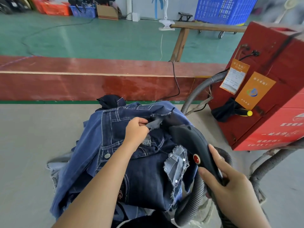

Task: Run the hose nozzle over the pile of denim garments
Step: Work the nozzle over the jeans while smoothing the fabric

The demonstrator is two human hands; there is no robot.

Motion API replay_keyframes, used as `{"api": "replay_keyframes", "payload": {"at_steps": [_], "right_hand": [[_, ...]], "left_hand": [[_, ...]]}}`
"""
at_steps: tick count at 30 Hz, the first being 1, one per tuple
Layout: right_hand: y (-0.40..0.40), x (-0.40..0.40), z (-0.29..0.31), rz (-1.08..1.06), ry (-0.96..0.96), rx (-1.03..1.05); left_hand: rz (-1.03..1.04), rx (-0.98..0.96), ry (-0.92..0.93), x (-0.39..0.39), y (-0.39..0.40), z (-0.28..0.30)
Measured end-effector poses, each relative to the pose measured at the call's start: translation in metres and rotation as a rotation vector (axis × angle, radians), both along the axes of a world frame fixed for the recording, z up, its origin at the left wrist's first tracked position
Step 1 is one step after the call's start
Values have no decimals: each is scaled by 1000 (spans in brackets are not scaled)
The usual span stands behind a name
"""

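Note:
A pile of dark blue denim garments [141, 175] lies on the grey table in front of me. My left hand [136, 130] pinches a frayed denim flap near the top of the pile. My right hand [230, 186] grips the rear of a black hose nozzle [185, 139] with a red button. The nozzle's tip rests against the denim just right of my left hand. A grey ribbed hose [190, 204] loops from the nozzle down past the pile's right side.
A red machine box [266, 89] with orange tags stands at the right, and a second grey hose [194, 96] runs into it. A red wooden ledge [82, 83] borders the table's far side. Crates and a green floor lie beyond.

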State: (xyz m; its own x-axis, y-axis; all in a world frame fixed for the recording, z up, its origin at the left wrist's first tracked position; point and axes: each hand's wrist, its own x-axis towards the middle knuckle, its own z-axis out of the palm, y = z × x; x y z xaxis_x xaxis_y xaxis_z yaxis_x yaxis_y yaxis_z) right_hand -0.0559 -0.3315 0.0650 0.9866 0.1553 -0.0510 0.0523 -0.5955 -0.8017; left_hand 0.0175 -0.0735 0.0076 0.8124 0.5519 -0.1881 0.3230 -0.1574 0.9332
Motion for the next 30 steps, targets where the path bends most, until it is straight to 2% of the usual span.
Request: {"api": "replay_keyframes", "payload": {"at_steps": [7,10,12,14,16,19,22,28,30], "right_hand": [[10,-1,1,-107,-61,57],[10,0,5,-148,-81,125],[9,-1,7,-160,-97,175],[7,-3,8,-169,-105,220],[6,-6,10,-178,-153,252],[5,-13,13,-250,-267,277],[6,-15,19,-297,-275,292],[12,-9,9,-227,-167,226],[17,-11,3,-202,-141,203]], "left_hand": [[-86,121,-17,-2,-4,1],[-273,274,47,-4,-10,0],[-306,381,57,-2,-12,-2],[-161,561,40,-1,-4,0],[50,724,125,-4,14,-1],[160,747,363,-16,38,-10],[273,676,380,-22,49,-15],[427,209,174,-23,74,-20],[427,171,81,-26,77,-17]]}}
